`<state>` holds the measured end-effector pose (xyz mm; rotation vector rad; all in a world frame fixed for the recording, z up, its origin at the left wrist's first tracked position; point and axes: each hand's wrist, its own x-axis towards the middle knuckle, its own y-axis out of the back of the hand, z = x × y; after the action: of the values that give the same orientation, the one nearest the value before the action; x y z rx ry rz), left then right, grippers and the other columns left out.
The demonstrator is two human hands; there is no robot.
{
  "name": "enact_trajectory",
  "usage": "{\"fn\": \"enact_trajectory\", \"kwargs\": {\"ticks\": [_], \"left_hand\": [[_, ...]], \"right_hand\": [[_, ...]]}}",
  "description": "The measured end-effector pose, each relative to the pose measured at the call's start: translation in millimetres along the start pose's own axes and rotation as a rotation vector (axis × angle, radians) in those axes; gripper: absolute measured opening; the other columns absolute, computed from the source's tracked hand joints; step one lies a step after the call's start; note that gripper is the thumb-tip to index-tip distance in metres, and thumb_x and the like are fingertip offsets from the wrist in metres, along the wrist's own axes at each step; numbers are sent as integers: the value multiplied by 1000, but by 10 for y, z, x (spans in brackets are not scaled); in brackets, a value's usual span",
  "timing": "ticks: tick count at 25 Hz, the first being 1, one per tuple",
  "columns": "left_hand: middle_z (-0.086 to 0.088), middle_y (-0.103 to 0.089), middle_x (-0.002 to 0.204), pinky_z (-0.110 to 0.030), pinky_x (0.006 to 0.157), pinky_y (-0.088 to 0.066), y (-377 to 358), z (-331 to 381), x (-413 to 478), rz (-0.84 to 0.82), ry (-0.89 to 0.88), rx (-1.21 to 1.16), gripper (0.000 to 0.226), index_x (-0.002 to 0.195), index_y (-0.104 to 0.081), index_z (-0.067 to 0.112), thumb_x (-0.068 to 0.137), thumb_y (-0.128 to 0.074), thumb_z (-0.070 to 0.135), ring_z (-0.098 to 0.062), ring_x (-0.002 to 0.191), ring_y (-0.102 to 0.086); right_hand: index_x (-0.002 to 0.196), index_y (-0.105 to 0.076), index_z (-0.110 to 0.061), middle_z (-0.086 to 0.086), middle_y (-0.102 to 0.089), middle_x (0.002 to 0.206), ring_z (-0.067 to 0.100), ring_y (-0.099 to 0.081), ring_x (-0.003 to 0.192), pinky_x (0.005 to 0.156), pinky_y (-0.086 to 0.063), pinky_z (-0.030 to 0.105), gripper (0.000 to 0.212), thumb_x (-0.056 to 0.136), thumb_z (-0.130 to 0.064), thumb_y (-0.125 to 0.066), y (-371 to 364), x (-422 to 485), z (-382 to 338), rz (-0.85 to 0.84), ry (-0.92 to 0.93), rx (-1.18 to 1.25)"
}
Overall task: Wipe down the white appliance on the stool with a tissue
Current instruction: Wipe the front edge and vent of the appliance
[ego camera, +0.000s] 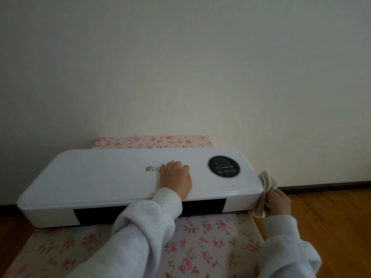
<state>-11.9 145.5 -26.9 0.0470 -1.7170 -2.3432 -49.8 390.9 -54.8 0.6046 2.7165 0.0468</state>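
Nearest to you, your pale grey fleece sleeves (140, 227) are reaching forward over the stool with the rose-printed fabric cover (200, 247), which is standing against the cream wall (180, 67) on the wooden floor (331, 217). The long white plastic appliance (100, 177) is lying flat across the stool, its ends overhanging both sides. Your left hand (176, 181) is resting palm-down and spread flat on the appliance's top near the middle, partly covering the gold logo (152, 168) and gripping nothing. Further right, the round black control panel (223, 166) is sitting in the top face. At the far right, your right hand (279, 201) is pinching the folded off-white tissue (265, 189) and pressing it against the appliance's right end.
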Motion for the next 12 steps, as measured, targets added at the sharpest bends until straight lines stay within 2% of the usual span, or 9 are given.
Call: {"fn": "enact_trajectory", "kwargs": {"ticks": [2,3,6,7,9,11,12], "left_hand": [[-6,-53,128,-48,116,-22,9,10,33,-19,3,19,27,110,-58,13,96,-36,19,-28,131,-36],[-5,-51,131,-49,116,-21,7,14,40,-29,3,27,27,111,-57,13,97,-35,20,-28,133,-34],[-4,-44,140,-50,117,-17,3,19,57,-56,4,40,30,116,-56,14,98,-33,22,-28,138,-29],[-4,-43,142,-50,118,-16,-3,24,64,-57,2,40,31,118,-55,15,99,-33,23,-28,139,-27],[-3,-41,143,-50,118,-15,0,26,82,-58,3,35,32,121,-54,16,99,-32,24,-27,140,-25],[-3,-40,144,-50,118,-13,5,29,106,-67,6,35,33,123,-53,17,99,-32,25,-27,140,-24],[-3,-40,144,-51,118,-13,4,27,117,-69,4,40,33,123,-53,17,99,-32,25,-27,140,-24]], "right_hand": [[69,-58,0,17,-53,86,28,-48,78,77,-46,36,26,90,-3,-45,-53,58,-148,-21,10,-69],[69,-56,1,18,-54,87,29,-50,77,75,-46,33,26,92,-8,-47,-103,86,-257,-42,25,-112],[81,-55,0,19,-55,94,33,-53,90,87,-43,39,34,92,-33,-52,-287,148,-515,-132,79,-255],[84,-54,-2,15,-53,91,30,-51,88,84,-41,36,36,91,-37,-52,-329,160,-556,-170,115,-303],[81,-55,0,15,-53,84,26,-48,81,76,-36,31,36,92,-35,-51,-361,191,-568,-218,185,-413],[82,-61,9,30,-56,86,28,-48,76,72,-37,33,36,92,-25,-52,-329,237,-531,-200,244,-528],[90,-63,15,37,-60,96,31,-51,78,74,-41,37,37,92,-20,-51,-310,264,-511,-175,253,-557]]}}
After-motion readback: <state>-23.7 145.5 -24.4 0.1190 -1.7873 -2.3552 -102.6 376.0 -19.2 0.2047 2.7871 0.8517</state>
